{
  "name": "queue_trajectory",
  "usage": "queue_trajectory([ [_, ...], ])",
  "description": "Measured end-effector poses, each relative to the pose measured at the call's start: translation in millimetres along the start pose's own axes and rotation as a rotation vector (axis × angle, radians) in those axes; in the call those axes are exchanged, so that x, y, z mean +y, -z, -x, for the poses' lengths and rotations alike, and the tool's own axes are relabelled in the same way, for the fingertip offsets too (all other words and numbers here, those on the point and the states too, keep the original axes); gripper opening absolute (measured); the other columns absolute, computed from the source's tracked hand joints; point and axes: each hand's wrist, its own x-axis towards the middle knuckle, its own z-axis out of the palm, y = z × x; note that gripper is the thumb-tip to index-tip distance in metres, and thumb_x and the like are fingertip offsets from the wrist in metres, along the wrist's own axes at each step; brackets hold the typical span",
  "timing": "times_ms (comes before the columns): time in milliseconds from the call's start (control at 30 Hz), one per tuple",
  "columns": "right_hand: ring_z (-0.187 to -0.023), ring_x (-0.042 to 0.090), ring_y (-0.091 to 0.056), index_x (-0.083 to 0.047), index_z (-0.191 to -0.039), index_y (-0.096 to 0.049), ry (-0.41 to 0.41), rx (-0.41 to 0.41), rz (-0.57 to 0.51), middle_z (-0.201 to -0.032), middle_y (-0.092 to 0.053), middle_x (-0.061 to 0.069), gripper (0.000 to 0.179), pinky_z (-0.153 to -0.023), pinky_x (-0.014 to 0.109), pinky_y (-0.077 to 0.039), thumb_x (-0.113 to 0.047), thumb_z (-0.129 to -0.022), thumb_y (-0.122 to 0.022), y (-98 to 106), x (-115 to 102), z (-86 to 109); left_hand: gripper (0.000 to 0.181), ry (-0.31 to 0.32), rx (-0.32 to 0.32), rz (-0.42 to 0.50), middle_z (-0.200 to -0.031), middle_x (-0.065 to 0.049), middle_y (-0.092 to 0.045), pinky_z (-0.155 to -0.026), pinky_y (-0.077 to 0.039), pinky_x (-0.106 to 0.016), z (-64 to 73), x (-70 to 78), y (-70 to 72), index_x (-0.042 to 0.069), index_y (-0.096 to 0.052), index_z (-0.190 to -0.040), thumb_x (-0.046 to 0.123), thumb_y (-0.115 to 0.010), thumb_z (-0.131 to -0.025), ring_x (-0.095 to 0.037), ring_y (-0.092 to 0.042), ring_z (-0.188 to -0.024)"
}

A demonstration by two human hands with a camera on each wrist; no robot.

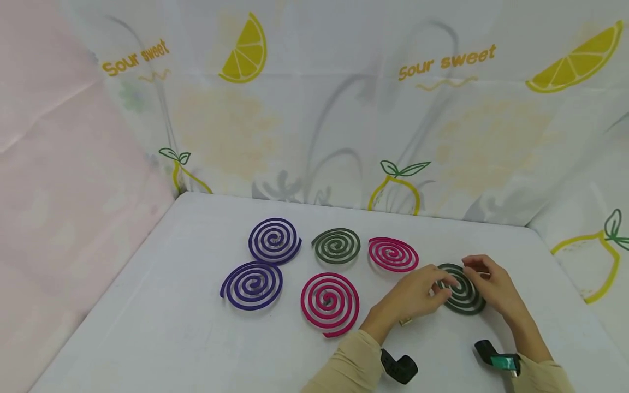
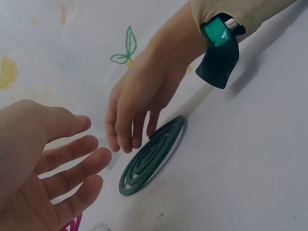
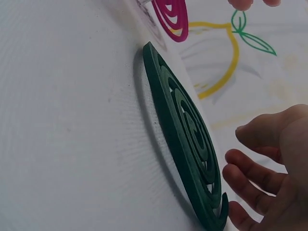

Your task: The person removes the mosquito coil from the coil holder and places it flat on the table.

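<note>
A dark green mosquito coil (image 1: 464, 311) lies near the table's right side, between the two hands. My left hand (image 1: 417, 292) hovers over its left edge, fingers bent and spread, with nothing in its grasp. At the coil's right edge is my right hand (image 1: 496, 286), fingers loosely curved and also holding nothing. In the left wrist view, the right hand's fingertips hang close to the green coil (image 2: 124, 185); whether they touch it I cannot tell. Seen edge-on from the right wrist, the green coil (image 3: 166, 120) looks thick, and the right thumb stands apart from it.
Two purple coils (image 1: 274, 262) lie touching or overlapping on the left of the white table (image 1: 162, 327). A green coil (image 1: 336, 262) and two pink coils, one nearer (image 1: 330, 326) and one farther (image 1: 393, 269), lie mid-table. A lemon-print cloth (image 1: 314, 125) hangs behind.
</note>
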Motion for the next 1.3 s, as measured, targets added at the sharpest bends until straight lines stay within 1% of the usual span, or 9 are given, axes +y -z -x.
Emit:
queue_trajectory([
  [367, -0.094, -0.023, -0.038, 0.003, -0.118, -0.053, 0.020, 0.004, 0.002, -0.115, -0.058, 0.022, 0.029, -0.076, 0.011, -0.035, -0.018, -0.098, -0.049, 0, -3, -0.2, 0.024, -0.023, 0.052, 0.029, -0.106, 0.010, -0.058, -0.067, -0.038, -0.001, 0.6, 1.0, 3.1, 0.021, -0.063, -0.118, 0.023, -0.053, -0.096, 0.008, -0.049, -0.085],
  [433, -0.097, -0.017, -0.041, 0.002, -0.119, -0.053, 0.010, -0.003, 0.012, -0.117, -0.058, 0.021, 0.030, -0.075, 0.010, -0.035, -0.020, -0.098, -0.049, 1, -4, -0.4, 0.024, -0.018, 0.063, 0.041, -0.107, 0.010, -0.058, -0.067, -0.038, -0.002, 0.8, 0.6, 4.2, 0.022, -0.062, -0.119, 0.023, -0.053, -0.096, 0.008, -0.050, -0.087],
  [500, -0.102, -0.006, -0.047, 0.002, -0.120, -0.052, -0.001, -0.010, 0.019, -0.118, -0.058, 0.020, 0.031, -0.075, 0.009, -0.035, -0.021, -0.098, -0.049, 1, -5, -0.6, 0.025, -0.009, 0.068, 0.060, -0.110, 0.010, -0.059, -0.069, -0.039, -0.002, 1.3, 0.2, 5.5, 0.022, -0.061, -0.120, 0.023, -0.053, -0.096, 0.008, -0.052, -0.089],
  [600, -0.104, -0.002, -0.048, 0.002, -0.121, -0.051, -0.012, -0.015, 0.019, -0.120, -0.058, 0.019, 0.033, -0.075, 0.007, -0.036, -0.022, -0.099, -0.048, 2, -7, -0.7, 0.027, 0.000, 0.085, 0.083, -0.111, 0.009, -0.059, -0.069, -0.041, -0.002, 2.2, -0.4, 8.0, 0.021, -0.058, -0.123, 0.021, -0.053, -0.096, 0.007, -0.054, -0.091],
  [733, -0.100, -0.019, -0.037, 0.001, -0.122, -0.051, -0.009, -0.018, -0.010, -0.120, -0.057, 0.020, 0.033, -0.074, 0.005, -0.035, -0.022, -0.099, -0.048, 1, -11, -0.5, 0.030, 0.003, 0.117, 0.109, -0.108, 0.007, -0.059, -0.070, -0.042, -0.002, 2.7, -2.2, 11.9, 0.019, -0.055, -0.126, 0.018, -0.053, -0.096, 0.005, -0.056, -0.092],
  [800, -0.099, -0.023, -0.033, 0.001, -0.122, -0.051, 0.000, -0.018, -0.024, -0.120, -0.056, 0.020, 0.033, -0.074, 0.004, -0.035, -0.022, -0.099, -0.048, 1, -14, -0.4, 0.030, -0.004, 0.132, 0.109, -0.107, 0.007, -0.060, -0.070, -0.043, -0.001, 2.4, -3.7, 13.8, 0.018, -0.055, -0.126, 0.017, -0.053, -0.096, 0.005, -0.056, -0.092],
  [933, -0.098, -0.024, -0.034, 0.001, -0.122, -0.051, 0.020, -0.015, -0.040, -0.119, -0.056, 0.021, 0.032, -0.075, 0.001, -0.035, -0.021, -0.099, -0.048, -1, -19, -0.4, 0.031, -0.013, 0.152, 0.119, -0.108, 0.003, -0.061, -0.071, -0.043, -0.002, 2.5, -6.2, 18.0, 0.017, -0.055, -0.126, 0.016, -0.053, -0.096, 0.003, -0.059, -0.092],
  [1133, -0.095, -0.024, -0.039, 0.000, -0.121, -0.052, 0.042, -0.011, -0.040, -0.116, -0.057, 0.021, 0.029, -0.075, 0.001, -0.036, -0.019, -0.099, -0.048, -4, -22, -1.0, 0.030, 0.016, 0.170, 0.154, -0.109, 0.002, -0.062, -0.072, -0.044, -0.005, 4.5, -8.7, 23.6, 0.017, -0.057, -0.125, 0.014, -0.054, -0.095, 0.002, -0.059, -0.092],
  [1300, -0.095, -0.023, -0.041, 0.000, -0.120, -0.053, 0.061, -0.010, -0.042, -0.115, -0.058, 0.020, 0.029, -0.077, 0.001, -0.036, -0.018, -0.098, -0.049, -6, -25, -1.2, 0.027, -0.002, 0.231, 0.124, -0.106, 0.002, -0.063, -0.074, -0.044, -0.005, 4.6, -11.9, 23.6, 0.016, -0.060, -0.121, 0.013, -0.055, -0.094, 0.001, -0.057, -0.090],
])
